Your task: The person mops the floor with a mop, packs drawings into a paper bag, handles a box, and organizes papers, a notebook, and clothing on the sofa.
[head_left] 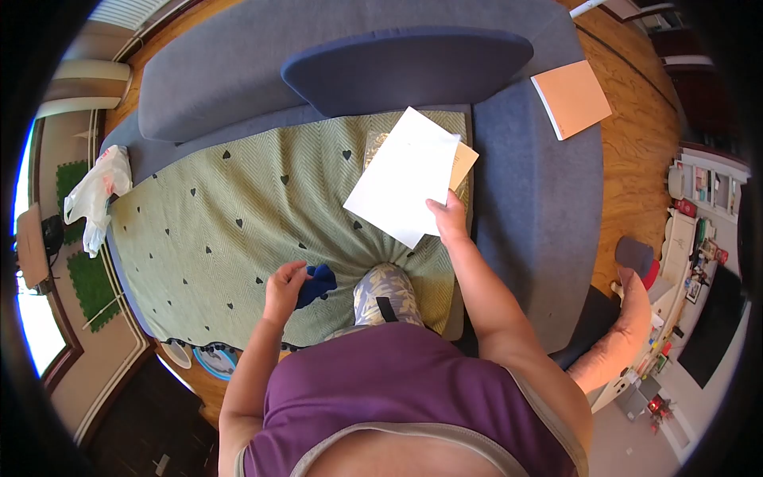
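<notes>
My right hand (447, 216) grips the lower right edge of white paper sheets (404, 176), thumb on top, above the patterned green blanket (238, 199). Behind the sheets, a tan paper or booklet (463, 164) sticks out on the right; whether the hand holds it too, I cannot tell. A clear plastic sleeve (375, 146) shows at their upper left. My left hand (286, 288) is over the blanket with its fingers curled in. A crumpled dark blue cloth (318, 286) bunches against its palm side, partly hidden by the fingers.
A grey-blue sofa (532, 215) surrounds the blanket, with a dark blue cushion board (405, 70) against its back. An orange-covered book (572, 99) lies on the right sofa part. A white plastic bag (102, 191) is at the left end. Someone's bare limb (616, 338) shows at right.
</notes>
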The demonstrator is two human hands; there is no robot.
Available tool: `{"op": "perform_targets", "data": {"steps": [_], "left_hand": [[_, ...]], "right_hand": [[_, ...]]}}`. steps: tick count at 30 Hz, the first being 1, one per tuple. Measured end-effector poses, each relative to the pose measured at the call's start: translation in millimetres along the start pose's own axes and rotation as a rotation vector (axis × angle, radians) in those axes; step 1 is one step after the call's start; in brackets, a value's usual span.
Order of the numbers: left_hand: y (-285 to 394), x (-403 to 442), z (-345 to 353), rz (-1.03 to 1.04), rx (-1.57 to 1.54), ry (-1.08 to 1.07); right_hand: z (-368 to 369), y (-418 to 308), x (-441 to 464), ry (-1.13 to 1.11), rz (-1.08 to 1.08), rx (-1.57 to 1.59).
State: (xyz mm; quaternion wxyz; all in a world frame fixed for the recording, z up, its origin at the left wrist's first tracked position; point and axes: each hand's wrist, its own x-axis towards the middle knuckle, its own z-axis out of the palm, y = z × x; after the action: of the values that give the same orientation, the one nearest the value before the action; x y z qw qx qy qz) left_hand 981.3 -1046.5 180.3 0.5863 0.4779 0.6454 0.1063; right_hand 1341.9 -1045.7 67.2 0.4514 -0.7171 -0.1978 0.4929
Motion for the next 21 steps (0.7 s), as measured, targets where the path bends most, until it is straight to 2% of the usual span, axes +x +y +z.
{"op": "perform_targets", "data": {"steps": [1, 2, 3, 5, 6, 9, 11, 12, 13, 15, 18, 19, 21], "left_hand": [[3.5, 0.3, 0.1, -0.009, 0.036, 0.0], [6.2, 0.8, 2.0, -0.019, 0.042, 0.008], [10.2, 4.6, 8.0, 0.023, 0.071, 0.011], [9.4, 15.0, 19.5, 0.125, 0.065, -0.039], [41.0, 10.0, 24.6, 0.202, 0.081, -0.11], [52.2, 22.5, 48.8, 0.422, -0.154, -0.187], [80.3, 11.6, 46.1, 0.357, -0.166, -0.118], [89.3, 5.9, 41.6, 0.235, -0.302, -0.15], [87.9, 4.2, 36.5, 0.232, -0.302, -0.135], [83.7, 1.7, 27.9, 0.006, -0.551, -0.163], [90.1, -1.5, 13.1, -0.021, -0.56, -0.167], [89.8, -1.4, 10.1, 0.0, -0.524, -0.185], [88.8, -1.5, 10.3, 0.036, -0.474, -0.207]], "right_hand": [[2.1, -14.8, -10.1, -0.069, 0.008, 0.169], [9.5, -33.5, -24.5, -0.079, -0.105, 0.037], [17.0, -49.4, -38.0, -0.091, -0.096, 0.044], [36.1, -78.4, -65.4, -0.131, -0.492, -0.522], [54.5, -93.9, -80.3, -0.127, -0.662, -0.473], [92.5, -104.8, -114.0, -0.337, -0.779, -0.492], [117.3, -102.0, -129.3, -0.368, -0.903, -0.328], [117.6, -106.9, -129.4, -0.401, -0.882, -0.383], [117.0, -109.4, -127.0, -0.444, -0.854, -0.366], [110.1, -119.9, -122.9, -0.593, -0.819, -0.327], [92.0, -130.9, -109.7, -0.693, -0.9, -0.464], [90.0, -136.3, -107.1, -0.637, -0.841, -0.508], [87.4, -134.8, -95.9, -0.447, -0.87, -0.58]]}}
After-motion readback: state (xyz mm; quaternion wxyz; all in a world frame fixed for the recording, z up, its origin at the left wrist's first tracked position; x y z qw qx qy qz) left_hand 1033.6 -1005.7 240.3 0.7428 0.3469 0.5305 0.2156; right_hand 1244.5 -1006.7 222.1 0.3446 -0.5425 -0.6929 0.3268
